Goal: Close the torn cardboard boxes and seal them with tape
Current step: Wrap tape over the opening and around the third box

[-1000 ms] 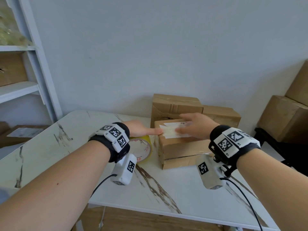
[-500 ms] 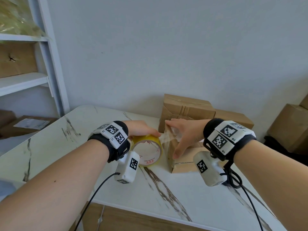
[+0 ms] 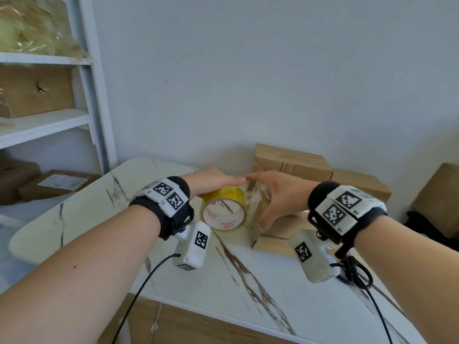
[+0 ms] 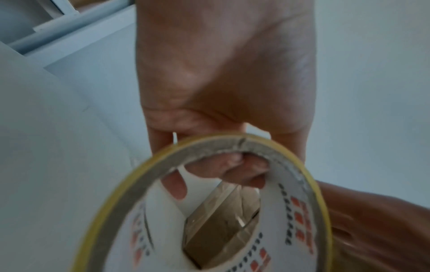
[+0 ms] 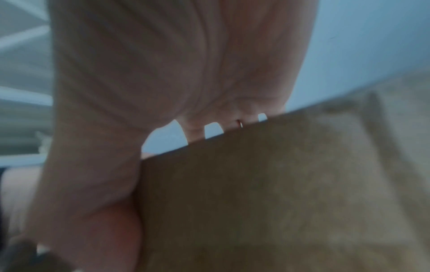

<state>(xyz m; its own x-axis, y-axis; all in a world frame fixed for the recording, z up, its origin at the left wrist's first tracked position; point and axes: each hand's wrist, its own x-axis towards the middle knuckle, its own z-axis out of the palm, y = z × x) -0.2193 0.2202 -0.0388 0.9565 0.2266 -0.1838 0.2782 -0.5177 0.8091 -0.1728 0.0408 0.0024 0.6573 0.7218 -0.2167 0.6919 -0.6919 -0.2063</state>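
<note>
Since a second ago, the right hand (image 3: 278,194) has left the box top and now lies spread over the left end of the near brown cardboard box (image 3: 273,240), and the roll of yellow-edged clear packing tape (image 3: 224,211) has risen off the white marble-patterned bench (image 3: 248,281) to that end. The left hand (image 3: 213,180) grips the roll from above, fingers hooked through its core (the left wrist view shows them curled inside). A glossy strip of tape (image 3: 250,202) stretches from roll to box. The right hand's straight fingers press it flat, probably so it sticks while the left keeps tension. Two more cardboard boxes (image 3: 290,161) sit behind against the wall.
</note>
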